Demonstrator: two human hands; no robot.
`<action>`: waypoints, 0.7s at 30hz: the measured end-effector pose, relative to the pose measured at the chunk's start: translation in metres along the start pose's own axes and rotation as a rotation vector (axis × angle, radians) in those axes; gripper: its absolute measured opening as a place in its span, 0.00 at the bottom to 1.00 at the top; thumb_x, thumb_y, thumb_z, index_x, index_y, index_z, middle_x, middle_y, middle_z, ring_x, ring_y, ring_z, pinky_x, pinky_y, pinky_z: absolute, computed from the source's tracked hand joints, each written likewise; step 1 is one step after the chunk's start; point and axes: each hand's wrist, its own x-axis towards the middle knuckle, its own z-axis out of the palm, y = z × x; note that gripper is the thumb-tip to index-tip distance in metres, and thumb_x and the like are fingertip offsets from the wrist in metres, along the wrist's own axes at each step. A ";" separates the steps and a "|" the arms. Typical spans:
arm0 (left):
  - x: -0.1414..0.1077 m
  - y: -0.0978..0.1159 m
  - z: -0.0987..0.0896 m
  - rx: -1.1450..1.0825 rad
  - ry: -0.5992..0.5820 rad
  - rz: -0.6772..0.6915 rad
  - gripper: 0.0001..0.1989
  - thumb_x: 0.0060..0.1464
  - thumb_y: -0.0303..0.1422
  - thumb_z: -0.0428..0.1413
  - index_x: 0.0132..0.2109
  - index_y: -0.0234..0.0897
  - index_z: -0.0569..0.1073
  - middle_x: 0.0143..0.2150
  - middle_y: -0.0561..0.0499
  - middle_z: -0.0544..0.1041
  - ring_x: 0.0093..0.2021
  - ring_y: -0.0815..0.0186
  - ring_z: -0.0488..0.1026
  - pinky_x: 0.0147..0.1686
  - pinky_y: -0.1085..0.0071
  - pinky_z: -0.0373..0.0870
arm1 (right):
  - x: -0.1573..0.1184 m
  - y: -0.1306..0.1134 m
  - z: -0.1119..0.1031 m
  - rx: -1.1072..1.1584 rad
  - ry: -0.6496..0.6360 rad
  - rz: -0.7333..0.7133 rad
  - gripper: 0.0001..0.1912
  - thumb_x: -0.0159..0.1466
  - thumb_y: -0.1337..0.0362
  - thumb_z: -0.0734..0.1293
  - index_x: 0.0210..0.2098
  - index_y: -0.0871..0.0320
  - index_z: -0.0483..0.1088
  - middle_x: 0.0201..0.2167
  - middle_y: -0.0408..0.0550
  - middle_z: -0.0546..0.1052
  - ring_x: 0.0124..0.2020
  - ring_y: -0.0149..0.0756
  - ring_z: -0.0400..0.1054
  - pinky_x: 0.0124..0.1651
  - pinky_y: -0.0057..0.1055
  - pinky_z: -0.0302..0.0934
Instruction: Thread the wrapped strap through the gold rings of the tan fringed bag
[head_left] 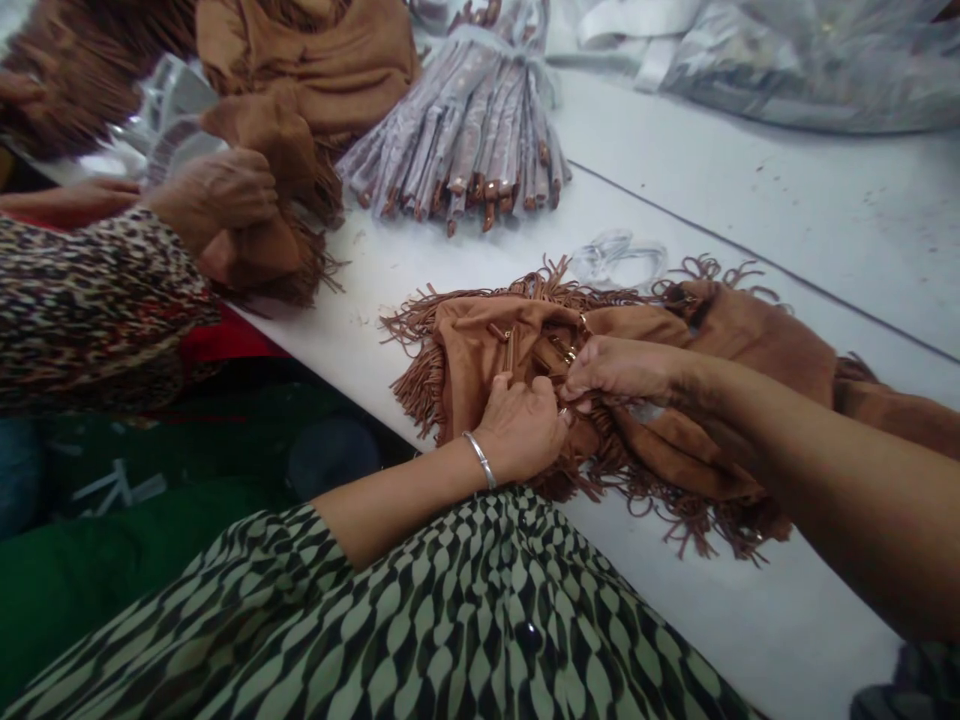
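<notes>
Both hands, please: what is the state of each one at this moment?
Left hand: closed, holding the brown bag at its opening.
Right hand: closed in a pinch at the same opening; what it pinches cannot be told.

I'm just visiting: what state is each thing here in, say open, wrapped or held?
Brown fringed bag: lying on the table, opening apparently parted.
Left hand: closed on the bag.
Right hand: fingers pinched on the bag; exact part unclear.
Bracelet: worn around the left wrist.
Bundled strips: wrapped in plastic, gathered at the top, lower ends fanned out.
Clear coil: loosely looped.
Co-worker's hand: closed, holding brown material.
</notes>
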 end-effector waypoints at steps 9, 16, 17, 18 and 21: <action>0.000 -0.009 0.006 0.079 0.112 -0.026 0.20 0.59 0.47 0.45 0.38 0.31 0.66 0.36 0.41 0.74 0.40 0.53 0.71 0.45 0.54 0.59 | -0.002 0.006 -0.002 0.077 0.008 -0.078 0.13 0.53 0.65 0.64 0.14 0.63 0.65 0.07 0.37 0.58 0.11 0.20 0.45 0.16 0.23 0.36; 0.009 -0.022 0.013 0.076 0.141 0.050 0.22 0.60 0.47 0.43 0.36 0.30 0.68 0.32 0.42 0.75 0.35 0.55 0.72 0.44 0.56 0.58 | -0.006 0.007 -0.002 0.144 0.038 0.018 0.13 0.50 0.58 0.67 0.17 0.61 0.66 0.05 0.35 0.55 0.08 0.22 0.43 0.12 0.23 0.35; 0.011 -0.024 0.014 0.077 0.154 0.057 0.22 0.60 0.47 0.43 0.36 0.30 0.68 0.32 0.42 0.75 0.35 0.55 0.72 0.43 0.56 0.58 | -0.008 0.007 0.000 0.148 0.042 0.018 0.14 0.50 0.56 0.68 0.18 0.61 0.66 0.05 0.35 0.55 0.08 0.23 0.44 0.12 0.23 0.36; 0.012 -0.027 0.015 0.081 0.163 0.067 0.22 0.60 0.47 0.43 0.37 0.30 0.68 0.32 0.42 0.75 0.34 0.55 0.72 0.43 0.56 0.58 | -0.009 0.009 0.003 0.159 0.047 0.014 0.15 0.50 0.55 0.68 0.18 0.60 0.66 0.06 0.35 0.56 0.08 0.23 0.44 0.12 0.22 0.37; 0.013 -0.034 0.019 0.109 0.162 0.105 0.22 0.59 0.48 0.44 0.37 0.30 0.67 0.33 0.41 0.74 0.35 0.55 0.72 0.42 0.57 0.59 | -0.011 0.015 0.013 0.215 0.056 0.011 0.18 0.50 0.51 0.68 0.20 0.60 0.65 0.08 0.35 0.57 0.10 0.22 0.45 0.13 0.22 0.37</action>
